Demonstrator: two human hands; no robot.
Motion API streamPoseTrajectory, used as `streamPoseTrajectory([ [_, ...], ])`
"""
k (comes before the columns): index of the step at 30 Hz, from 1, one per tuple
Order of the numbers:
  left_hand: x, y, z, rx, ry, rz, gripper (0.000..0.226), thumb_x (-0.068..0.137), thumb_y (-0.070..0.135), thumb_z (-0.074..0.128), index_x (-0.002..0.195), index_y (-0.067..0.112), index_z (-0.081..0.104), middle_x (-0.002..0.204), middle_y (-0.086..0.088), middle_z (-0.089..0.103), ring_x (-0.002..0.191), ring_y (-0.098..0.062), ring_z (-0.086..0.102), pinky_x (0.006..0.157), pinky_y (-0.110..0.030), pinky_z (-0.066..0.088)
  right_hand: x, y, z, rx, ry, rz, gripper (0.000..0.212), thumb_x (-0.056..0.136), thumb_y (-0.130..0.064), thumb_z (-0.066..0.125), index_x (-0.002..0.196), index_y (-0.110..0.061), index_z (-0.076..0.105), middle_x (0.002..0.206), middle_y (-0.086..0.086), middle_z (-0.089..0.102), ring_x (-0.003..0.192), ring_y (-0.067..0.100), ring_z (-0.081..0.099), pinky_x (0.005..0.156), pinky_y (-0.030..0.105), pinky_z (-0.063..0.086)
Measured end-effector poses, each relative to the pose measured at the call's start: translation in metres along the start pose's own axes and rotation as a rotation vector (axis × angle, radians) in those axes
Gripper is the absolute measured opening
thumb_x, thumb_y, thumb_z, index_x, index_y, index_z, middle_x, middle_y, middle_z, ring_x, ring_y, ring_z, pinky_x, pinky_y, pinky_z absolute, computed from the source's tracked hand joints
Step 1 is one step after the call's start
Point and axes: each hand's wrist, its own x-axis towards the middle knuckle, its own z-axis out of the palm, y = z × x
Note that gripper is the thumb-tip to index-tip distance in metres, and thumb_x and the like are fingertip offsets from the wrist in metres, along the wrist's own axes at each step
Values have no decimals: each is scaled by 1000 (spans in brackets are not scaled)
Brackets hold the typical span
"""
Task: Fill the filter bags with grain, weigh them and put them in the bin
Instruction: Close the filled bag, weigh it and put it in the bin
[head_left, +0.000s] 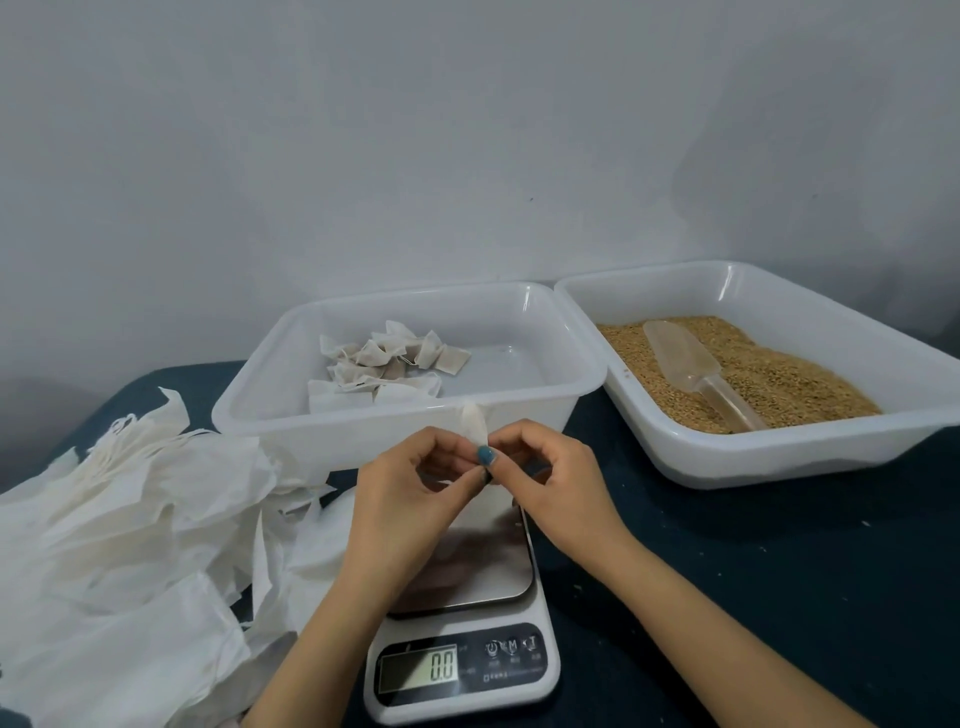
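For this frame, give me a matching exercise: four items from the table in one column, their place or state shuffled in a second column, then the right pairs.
Things:
1. scoop
2. filled filter bags
3. single filter bag
4. scale

Place or state:
A. pinched between the left hand and the right hand
B. display reads 0.0
C. heaped in the left bin
D. lying on the grain in the right bin

Pairs: 1-D, 2-C, 3-A, 4-B.
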Motion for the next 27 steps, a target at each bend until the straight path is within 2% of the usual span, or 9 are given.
streamPoseTrajectory([
  [4, 0, -3, 1, -54, -13, -47, 17, 78, 13, 82, 85, 21, 69, 77, 9, 72, 69, -5, 67, 65, -13, 51, 2, -2, -1, 121, -17, 45, 12, 91, -13, 69, 89, -25, 71, 81, -8, 72, 78, 11, 70, 59, 21, 55],
  [9, 0, -2, 3, -2, 13, 27, 16, 81, 17, 79, 89, 24, 67, 79, 14, 70, 73, -5, 66, 65, -11, 48, 5, 0, -2, 257, -34, 142, 6, 90, -8, 69, 94, -14, 69, 86, 3, 74, 81, 19, 73, 68, 27, 59],
  [15, 0, -4, 5, 56, 22, 98, 21, 80, 14, 80, 86, 28, 66, 79, 18, 69, 74, -6, 67, 67, -11, 49, 6, -1, -2, 305, 24, 176, 14, 84, 1, 73, 94, -6, 66, 83, 9, 74, 81, 22, 73, 76, 31, 60],
  [20, 0, -6, 6, 135, 76, 190, 16, 82, 25, 78, 92, 30, 65, 90, 13, 66, 83, -9, 66, 72, -22, 54, 7, -4, -5, 285, 30, 174, 15, 81, -3, 77, 86, -8, 63, 78, 6, 74, 77, 18, 73, 70, 23, 57],
  [22, 0, -7, 5, 153, 92, 206, 18, 83, 23, 77, 93, 31, 65, 93, 13, 65, 84, -8, 66, 74, -27, 56, 7, -4, -6, 251, 32, 161, 18, 80, -5, 79, 80, -11, 62, 73, 1, 72, 72, 13, 71, 68, 20, 54],
  [27, -2, -6, 7, 171, 54, 199, 18, 84, 24, 77, 93, 32, 65, 87, 19, 69, 83, -5, 68, 75, -22, 54, 7, -2, -8, 209, 31, 149, 23, 78, -6, 81, 75, -8, 59, 69, -5, 68, 69, 6, 67, 67, 17, 51],
])
